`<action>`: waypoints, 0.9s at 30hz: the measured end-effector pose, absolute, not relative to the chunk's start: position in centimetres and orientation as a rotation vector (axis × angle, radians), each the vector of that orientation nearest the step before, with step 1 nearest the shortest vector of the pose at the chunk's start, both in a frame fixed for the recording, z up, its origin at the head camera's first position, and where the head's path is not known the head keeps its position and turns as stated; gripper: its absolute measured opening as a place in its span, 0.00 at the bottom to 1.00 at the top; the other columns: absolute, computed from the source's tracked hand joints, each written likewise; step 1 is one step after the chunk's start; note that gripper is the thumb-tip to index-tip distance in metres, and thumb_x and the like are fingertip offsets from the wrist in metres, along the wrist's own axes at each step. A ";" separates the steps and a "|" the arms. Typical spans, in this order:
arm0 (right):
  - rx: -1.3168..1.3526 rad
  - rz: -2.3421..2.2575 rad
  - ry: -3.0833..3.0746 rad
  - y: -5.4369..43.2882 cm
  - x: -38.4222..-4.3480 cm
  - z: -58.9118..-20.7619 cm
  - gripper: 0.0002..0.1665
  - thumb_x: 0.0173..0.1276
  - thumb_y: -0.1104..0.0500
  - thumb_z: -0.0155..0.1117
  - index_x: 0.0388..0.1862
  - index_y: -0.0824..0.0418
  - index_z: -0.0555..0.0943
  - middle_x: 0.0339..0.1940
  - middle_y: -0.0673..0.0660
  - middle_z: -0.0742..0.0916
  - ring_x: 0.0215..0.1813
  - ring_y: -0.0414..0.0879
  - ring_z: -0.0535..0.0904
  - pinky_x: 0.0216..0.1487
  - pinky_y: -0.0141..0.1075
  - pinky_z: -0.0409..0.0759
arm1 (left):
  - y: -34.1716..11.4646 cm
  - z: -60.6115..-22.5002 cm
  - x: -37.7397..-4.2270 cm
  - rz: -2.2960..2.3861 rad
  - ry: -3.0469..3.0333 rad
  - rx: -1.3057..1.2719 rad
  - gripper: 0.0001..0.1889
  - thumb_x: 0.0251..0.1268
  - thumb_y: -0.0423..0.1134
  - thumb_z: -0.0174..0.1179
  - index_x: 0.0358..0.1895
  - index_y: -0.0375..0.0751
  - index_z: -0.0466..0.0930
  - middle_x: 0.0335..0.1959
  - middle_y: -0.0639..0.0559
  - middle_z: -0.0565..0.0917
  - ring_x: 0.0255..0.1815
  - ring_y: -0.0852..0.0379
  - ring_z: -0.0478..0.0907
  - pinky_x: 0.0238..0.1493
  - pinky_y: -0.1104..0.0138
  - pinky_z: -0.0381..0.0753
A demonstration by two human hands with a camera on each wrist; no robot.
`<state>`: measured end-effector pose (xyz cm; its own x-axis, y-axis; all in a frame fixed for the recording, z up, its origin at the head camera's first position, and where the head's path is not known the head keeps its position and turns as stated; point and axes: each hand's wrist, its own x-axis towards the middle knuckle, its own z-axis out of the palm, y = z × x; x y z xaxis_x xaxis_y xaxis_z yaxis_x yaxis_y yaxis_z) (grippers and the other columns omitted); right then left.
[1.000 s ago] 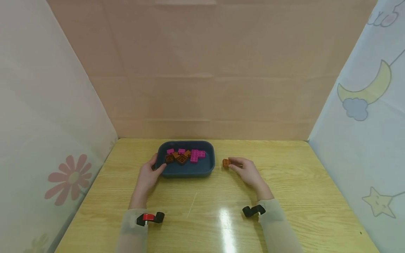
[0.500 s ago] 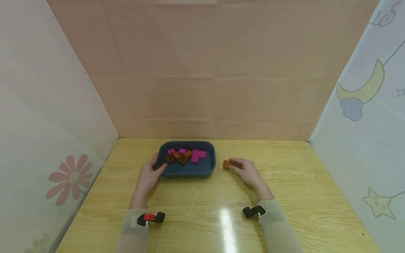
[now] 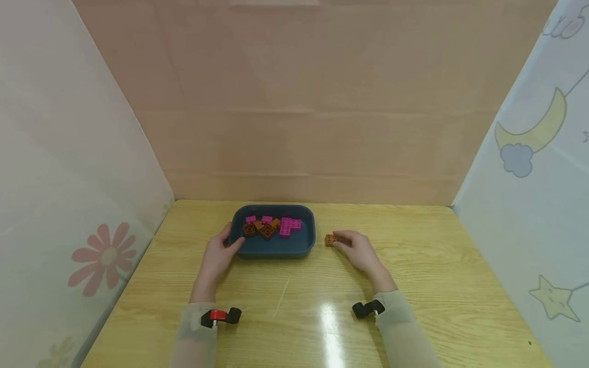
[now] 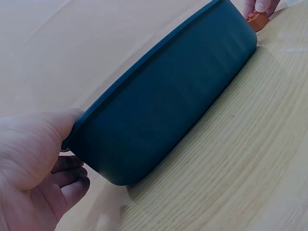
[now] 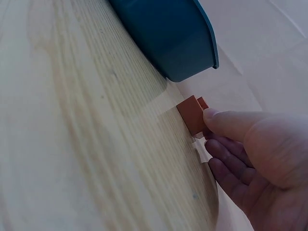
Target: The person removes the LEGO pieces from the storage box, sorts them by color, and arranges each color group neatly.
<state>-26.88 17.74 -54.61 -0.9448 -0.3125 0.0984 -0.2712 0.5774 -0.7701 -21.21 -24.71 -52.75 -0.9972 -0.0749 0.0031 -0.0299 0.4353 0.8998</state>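
A dark blue tray (image 3: 276, 248) stands on the table, holding several pink bricks (image 3: 285, 227) and several brown and orange-brown bricks (image 3: 268, 232). My left hand (image 3: 218, 254) grips the tray's left end, thumb over the rim and fingers against the outside wall. Right of the tray, an orange-brown toy brick (image 3: 330, 239) sits studs up at the table surface. My right hand (image 3: 359, 250) pinches it from the right. The right wrist view shows the thumb on the near side of this brick (image 5: 191, 115); the fingertips behind it are partly hidden.
The wooden table (image 3: 257, 306) runs back to a tan paper wall (image 3: 294, 128). Printed cloth walls (image 3: 520, 214) rise at both sides. A strip of tabletop separates the tray from the brick. Each wrist carries a small black camera (image 3: 368, 308).
The orange-brown brick, pinched in my right hand, has come very slightly lower in the view and looks flatter. My left hand stays on the tray. The head view has shifted a little.
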 end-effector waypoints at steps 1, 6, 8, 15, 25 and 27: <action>-0.510 -1.331 2.749 17.7 -26.9 -54.7 0.24 0.79 0.59 0.70 0.70 0.64 0.83 0.62 0.63 0.87 0.61 0.58 0.85 0.63 0.53 0.84 | -24.7 -52.7 -21.2 -1.645 -2.624 0.098 0.42 0.81 0.48 0.64 0.86 0.34 0.54 0.86 0.38 0.56 0.86 0.40 0.53 0.81 0.49 0.63; -0.517 -1.332 2.762 17.8 -27.1 -54.9 0.24 0.78 0.58 0.70 0.69 0.64 0.83 0.62 0.63 0.88 0.60 0.58 0.86 0.62 0.53 0.85 | -24.7 -52.7 -21.2 -1.660 -2.621 0.104 0.42 0.81 0.48 0.64 0.86 0.35 0.53 0.86 0.39 0.56 0.86 0.41 0.53 0.81 0.49 0.63; -0.521 -1.335 2.765 17.8 -27.1 -54.9 0.24 0.78 0.58 0.70 0.69 0.64 0.83 0.62 0.63 0.88 0.60 0.58 0.86 0.62 0.53 0.85 | -24.7 -52.7 -21.2 -1.666 -2.621 0.110 0.42 0.81 0.47 0.64 0.86 0.35 0.53 0.86 0.40 0.55 0.86 0.41 0.52 0.81 0.49 0.63; -0.515 -1.328 2.764 17.8 -27.2 -55.0 0.24 0.78 0.58 0.71 0.70 0.64 0.83 0.62 0.63 0.88 0.62 0.58 0.85 0.64 0.54 0.84 | -24.6 -52.6 -21.2 -1.659 -2.631 0.121 0.42 0.81 0.48 0.64 0.86 0.35 0.53 0.87 0.39 0.55 0.87 0.41 0.52 0.82 0.49 0.62; -0.495 -1.341 2.753 17.8 -27.1 -54.9 0.25 0.78 0.59 0.71 0.70 0.65 0.82 0.63 0.64 0.87 0.63 0.59 0.84 0.66 0.55 0.82 | -24.6 -52.6 -21.2 -1.654 -2.632 0.121 0.42 0.81 0.47 0.64 0.86 0.35 0.53 0.86 0.40 0.56 0.86 0.41 0.53 0.82 0.49 0.62; -0.494 -1.340 2.754 17.8 -27.1 -54.8 0.25 0.78 0.59 0.70 0.70 0.65 0.82 0.64 0.64 0.87 0.63 0.59 0.84 0.66 0.56 0.82 | -24.6 -52.6 -21.2 -1.653 -2.631 0.121 0.42 0.81 0.47 0.64 0.86 0.36 0.53 0.86 0.40 0.56 0.86 0.41 0.53 0.82 0.49 0.62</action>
<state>-27.07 17.82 -54.84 -0.9484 -0.2998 0.1029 -0.2659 0.5762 -0.7728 -21.22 -24.58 -52.55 -0.9965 -0.0830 -0.0141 -0.0487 0.4319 0.9006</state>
